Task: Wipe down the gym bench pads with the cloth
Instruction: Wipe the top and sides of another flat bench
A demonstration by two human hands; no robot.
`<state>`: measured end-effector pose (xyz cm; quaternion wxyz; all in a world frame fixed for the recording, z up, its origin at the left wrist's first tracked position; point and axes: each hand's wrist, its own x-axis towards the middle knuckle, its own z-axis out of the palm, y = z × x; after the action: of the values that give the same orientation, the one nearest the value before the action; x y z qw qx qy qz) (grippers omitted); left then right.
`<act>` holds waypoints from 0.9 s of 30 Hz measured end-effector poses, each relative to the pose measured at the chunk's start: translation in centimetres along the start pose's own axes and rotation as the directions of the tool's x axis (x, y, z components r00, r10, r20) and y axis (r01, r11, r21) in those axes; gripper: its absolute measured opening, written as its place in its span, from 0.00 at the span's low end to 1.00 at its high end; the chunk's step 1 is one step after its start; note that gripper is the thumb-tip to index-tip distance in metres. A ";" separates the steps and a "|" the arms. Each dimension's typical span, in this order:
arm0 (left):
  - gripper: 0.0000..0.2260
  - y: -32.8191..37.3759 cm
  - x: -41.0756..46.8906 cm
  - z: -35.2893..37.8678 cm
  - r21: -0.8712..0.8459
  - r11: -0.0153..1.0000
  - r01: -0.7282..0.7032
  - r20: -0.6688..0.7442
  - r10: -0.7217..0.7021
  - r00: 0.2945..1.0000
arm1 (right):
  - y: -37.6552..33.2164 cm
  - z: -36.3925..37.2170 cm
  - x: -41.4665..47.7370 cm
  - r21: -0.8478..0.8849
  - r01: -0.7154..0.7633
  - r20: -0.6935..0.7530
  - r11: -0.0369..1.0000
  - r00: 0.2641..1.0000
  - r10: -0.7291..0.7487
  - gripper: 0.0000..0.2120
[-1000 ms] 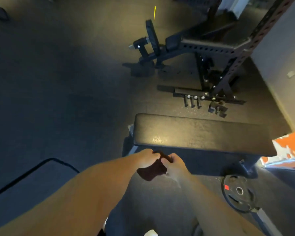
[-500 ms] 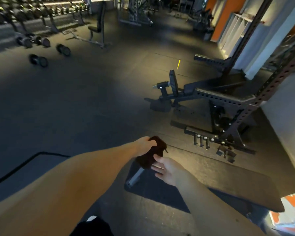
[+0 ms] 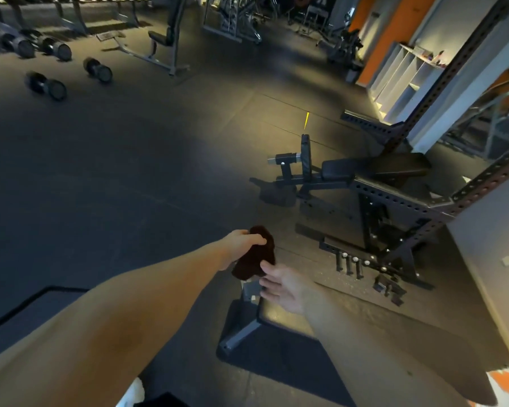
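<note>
I see the cloth (image 3: 254, 254) near the middle of my view, dark and bunched, held in the air and not touching any pad. The left hand (image 3: 241, 245) grips its top, fingers curled over the fabric. The right hand (image 3: 282, 289) is just below, at 5 o'clock from the cloth, with fingers loose and nearly straight. Only the thumb touches the lower edge, and I see no pinch there. The pad (image 3: 394, 327) lies flat at 4 o'clock from the hands, and its near end is under the right hand. I can find no wet trace or streak on it, so I judge the wiping is not yet begun and the whole surface is left. The far bench (image 3: 335, 168), at 2 o'clock inside the rack, also looks untouched.
</note>
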<state>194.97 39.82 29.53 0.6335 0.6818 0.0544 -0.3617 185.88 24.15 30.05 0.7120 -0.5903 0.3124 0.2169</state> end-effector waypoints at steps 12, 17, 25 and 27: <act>0.17 6.9 8.1 -16.6 -0.279 0.960 0.034 0.093 -0.009 0.996 | -9.5 14.4 9.9 0.274 -0.205 0.001 0.940 0.977 0.213 0.22; 0.18 9.9 13.9 -19.4 -0.121 0.993 -0.010 0.056 0.017 0.998 | -14.2 15.3 16.0 0.076 -0.248 -0.118 0.966 0.960 0.255 0.21; 0.18 18.2 27.8 -22.7 0.141 0.990 0.004 -0.178 0.021 0.984 | -27.1 13.4 29.1 0.100 -0.020 -0.117 0.995 0.993 0.032 0.12; 0.21 20.5 30.7 -23.1 0.112 0.991 0.076 -0.208 -0.052 0.977 | -30.0 13.0 31.4 0.253 0.002 -0.072 0.967 0.997 0.017 0.10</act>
<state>238.19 45.01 27.72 0.5708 0.7499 0.1198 -0.3124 230.98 28.67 30.61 0.7688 -0.5009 0.3655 0.1561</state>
